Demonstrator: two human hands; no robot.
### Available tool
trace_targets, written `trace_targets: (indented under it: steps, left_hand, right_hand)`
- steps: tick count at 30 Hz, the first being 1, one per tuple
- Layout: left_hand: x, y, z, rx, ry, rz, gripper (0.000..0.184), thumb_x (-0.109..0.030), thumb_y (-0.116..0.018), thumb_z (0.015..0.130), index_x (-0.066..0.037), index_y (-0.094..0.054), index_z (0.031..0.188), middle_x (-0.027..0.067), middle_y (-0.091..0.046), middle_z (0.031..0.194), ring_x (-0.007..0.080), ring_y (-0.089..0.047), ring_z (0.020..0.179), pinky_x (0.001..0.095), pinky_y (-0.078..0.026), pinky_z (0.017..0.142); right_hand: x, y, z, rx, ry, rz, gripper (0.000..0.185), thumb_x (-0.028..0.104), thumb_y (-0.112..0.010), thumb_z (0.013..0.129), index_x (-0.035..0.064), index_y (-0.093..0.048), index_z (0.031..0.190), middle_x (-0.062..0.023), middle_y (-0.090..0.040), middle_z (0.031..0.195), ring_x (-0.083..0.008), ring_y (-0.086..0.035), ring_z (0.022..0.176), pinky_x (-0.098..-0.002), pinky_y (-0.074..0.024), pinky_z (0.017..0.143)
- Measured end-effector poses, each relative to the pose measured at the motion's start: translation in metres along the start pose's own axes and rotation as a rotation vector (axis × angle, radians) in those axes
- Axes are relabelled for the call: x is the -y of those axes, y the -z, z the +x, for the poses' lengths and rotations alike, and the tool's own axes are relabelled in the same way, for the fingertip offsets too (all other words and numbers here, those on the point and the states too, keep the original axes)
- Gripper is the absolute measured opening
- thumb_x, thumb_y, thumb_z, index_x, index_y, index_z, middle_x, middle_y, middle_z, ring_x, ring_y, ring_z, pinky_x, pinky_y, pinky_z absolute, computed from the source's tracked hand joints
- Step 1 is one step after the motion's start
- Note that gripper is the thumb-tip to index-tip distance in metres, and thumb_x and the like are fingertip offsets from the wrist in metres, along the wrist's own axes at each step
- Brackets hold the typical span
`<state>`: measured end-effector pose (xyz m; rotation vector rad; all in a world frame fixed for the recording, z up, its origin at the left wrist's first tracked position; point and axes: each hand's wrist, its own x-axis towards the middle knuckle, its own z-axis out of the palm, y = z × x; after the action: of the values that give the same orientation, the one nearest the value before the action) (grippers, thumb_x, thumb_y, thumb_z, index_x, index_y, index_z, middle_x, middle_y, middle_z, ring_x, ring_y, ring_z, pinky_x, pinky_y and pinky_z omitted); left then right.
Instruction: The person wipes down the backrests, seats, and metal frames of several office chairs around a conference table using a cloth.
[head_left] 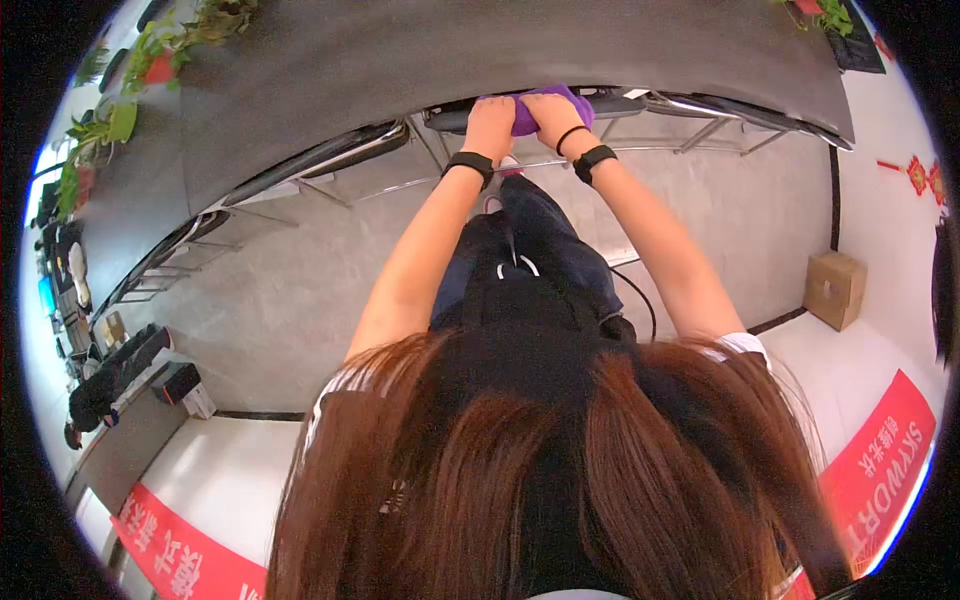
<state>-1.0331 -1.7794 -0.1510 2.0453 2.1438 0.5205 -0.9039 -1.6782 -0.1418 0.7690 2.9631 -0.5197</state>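
Observation:
A bunched purple cloth (570, 100) lies at the top edge of a black chair (448, 121), close against the dark table's front edge. My right hand (552, 117) is closed on the cloth, and some of it sticks out beyond the fingers. Next to it, my left hand (490, 124) is closed at the cloth's other end; its fingertips are hidden from above. Part of the cloth shows between the two hands. Both arms reach forward, with a black band on each wrist.
A long dark table (480, 50) runs across the front, with black metal-legged chairs (370, 146) along it. Potted plants (122, 120) stand at the left. A cardboard box (835, 289) sits by the right wall. Red banners (890, 460) hang behind. Another person (95, 395) is at far left.

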Motion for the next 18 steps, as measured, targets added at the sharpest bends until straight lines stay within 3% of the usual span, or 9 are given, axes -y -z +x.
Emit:
trace_targets:
  steps: [2, 7, 8, 10, 11, 14, 16, 18]
  left_hand:
    - [-0.004, -0.001, -0.005, 0.049, 0.003, -0.010, 0.040, -0.005, -0.068, 0.063, -0.001, -0.052, 0.098, 0.0187, -0.061, 0.093, 0.0367, -0.059, 0.095, 0.0439, -0.047, 0.083]
    - [-0.030, 0.008, -0.043, -0.011, -0.020, -0.095, 0.038, -0.006, -0.067, 0.063, 0.001, -0.051, 0.098, 0.0202, -0.061, 0.093, 0.0375, -0.058, 0.092, 0.0457, -0.047, 0.080]
    - [-0.035, 0.008, -0.052, 0.008, -0.013, -0.143, 0.040, -0.006, -0.065, 0.064, 0.003, -0.052, 0.101, 0.0205, -0.060, 0.094, 0.0374, -0.058, 0.092, 0.0447, -0.046, 0.082]
    - [-0.046, 0.006, -0.069, -0.003, -0.036, -0.074, 0.044, -0.004, -0.064, 0.065, 0.004, -0.052, 0.106, 0.0207, -0.060, 0.098, 0.0372, -0.057, 0.094, 0.0435, -0.046, 0.084]
    - [-0.056, 0.009, -0.080, 0.085, 0.023, -0.019, 0.043, -0.005, -0.066, 0.064, 0.002, -0.055, 0.105, 0.0198, -0.061, 0.110, 0.0328, -0.058, 0.102, 0.0398, -0.044, 0.093]
    - [-0.075, 0.002, -0.108, 0.062, 0.020, 0.013, 0.046, -0.006, -0.067, 0.064, 0.002, -0.053, 0.108, 0.0207, -0.059, 0.113, 0.0325, -0.057, 0.105, 0.0397, -0.043, 0.094]
    - [-0.088, 0.007, -0.122, 0.157, 0.048, -0.077, 0.059, -0.003, -0.063, 0.063, 0.008, -0.048, 0.120, 0.0236, -0.054, 0.124, 0.0358, -0.052, 0.113, 0.0420, -0.040, 0.100]
    - [-0.100, 0.008, -0.133, 0.166, 0.040, -0.071, 0.061, -0.004, -0.065, 0.063, 0.007, -0.048, 0.120, 0.0222, -0.053, 0.126, 0.0345, -0.052, 0.114, 0.0411, -0.040, 0.101]
  right_hand:
    - [0.004, 0.002, -0.008, 0.027, -0.022, -0.008, 0.042, -0.004, -0.061, 0.067, 0.0029, -0.060, 0.109, -0.0184, -0.065, 0.103, -0.0358, -0.061, 0.099, -0.0433, -0.0479, 0.085]
    - [0.026, 0.005, -0.052, 0.005, 0.016, 0.045, 0.045, -0.004, -0.060, 0.067, 0.0033, -0.057, 0.111, -0.0180, -0.065, 0.097, -0.0362, -0.061, 0.096, -0.0441, -0.0478, 0.084]
    - [0.025, -0.007, -0.058, -0.050, 0.022, 0.032, 0.027, 0.001, -0.064, 0.068, 0.0045, -0.058, 0.095, -0.0184, -0.066, 0.095, -0.0340, -0.062, 0.094, -0.0420, -0.0478, 0.082]
    - [0.033, -0.007, -0.079, -0.054, 0.080, -0.008, 0.028, 0.002, -0.064, 0.068, 0.0031, -0.057, 0.094, -0.0184, -0.065, 0.094, -0.0343, -0.062, 0.092, -0.0414, -0.0481, 0.081]
    - [0.040, -0.006, -0.090, -0.043, 0.079, 0.007, 0.030, 0.002, -0.064, 0.067, 0.0023, -0.057, 0.096, -0.0183, -0.065, 0.095, -0.0347, -0.062, 0.092, -0.0415, -0.0478, 0.082]
    - [0.051, -0.010, -0.119, 0.036, 0.083, -0.018, 0.046, 0.003, -0.067, 0.064, 0.0010, -0.054, 0.108, -0.0185, -0.062, 0.107, -0.0333, -0.060, 0.100, -0.0420, -0.0455, 0.088]
    - [0.056, -0.014, -0.139, -0.017, 0.114, -0.009, 0.052, 0.002, -0.068, 0.063, 0.0000, -0.053, 0.112, -0.0188, -0.061, 0.112, -0.0327, -0.059, 0.103, -0.0412, -0.0451, 0.089]
    - [0.059, -0.012, -0.152, 0.099, 0.098, -0.017, 0.056, 0.002, -0.069, 0.062, -0.0013, -0.052, 0.115, -0.0193, -0.060, 0.115, -0.0325, -0.058, 0.104, -0.0401, -0.0446, 0.090]
